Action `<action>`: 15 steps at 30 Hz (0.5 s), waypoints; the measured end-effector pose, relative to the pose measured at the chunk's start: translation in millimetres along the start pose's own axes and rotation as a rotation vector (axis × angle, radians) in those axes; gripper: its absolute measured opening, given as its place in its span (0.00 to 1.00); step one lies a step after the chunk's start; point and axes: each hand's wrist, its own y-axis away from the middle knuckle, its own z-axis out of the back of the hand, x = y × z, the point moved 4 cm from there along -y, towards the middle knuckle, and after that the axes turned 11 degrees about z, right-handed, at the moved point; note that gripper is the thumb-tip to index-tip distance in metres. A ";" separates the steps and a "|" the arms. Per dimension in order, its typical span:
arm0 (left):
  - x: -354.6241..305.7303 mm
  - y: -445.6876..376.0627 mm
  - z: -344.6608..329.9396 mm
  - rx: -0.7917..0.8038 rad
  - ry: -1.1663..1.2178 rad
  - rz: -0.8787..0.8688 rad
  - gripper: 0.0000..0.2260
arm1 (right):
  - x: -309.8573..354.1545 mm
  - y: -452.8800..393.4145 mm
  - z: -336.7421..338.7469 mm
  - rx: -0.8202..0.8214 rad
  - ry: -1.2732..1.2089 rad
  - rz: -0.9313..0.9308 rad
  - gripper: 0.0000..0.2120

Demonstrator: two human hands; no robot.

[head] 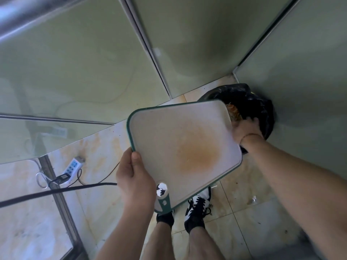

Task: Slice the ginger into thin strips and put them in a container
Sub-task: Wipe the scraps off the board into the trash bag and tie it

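I am tipping the cutting board [180, 147] over the black bin [249, 102] so scraps slide in. My left hand [133, 177] is gripping the board's near corner, and my right hand [244, 128] is at its far edge by the bin; I cannot tell how its fingers lie. I am seeing no ginger strips on the board, just an orange stain.

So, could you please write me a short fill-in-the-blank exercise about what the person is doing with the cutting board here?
The left hand grips the cutting board beside its ____ rim.
An ____ stain marks the board's middle.
The right hand reaches past the board's far edge over a bin lined with a ____ bag.
A white power strip lies on the ____.

Missing words: green; orange; black; floor
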 end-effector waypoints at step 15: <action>-35.2 35.8 12.3 0.141 0.032 0.026 0.11 | -6.3 83.4 51.5 -0.263 -0.945 -0.205 0.31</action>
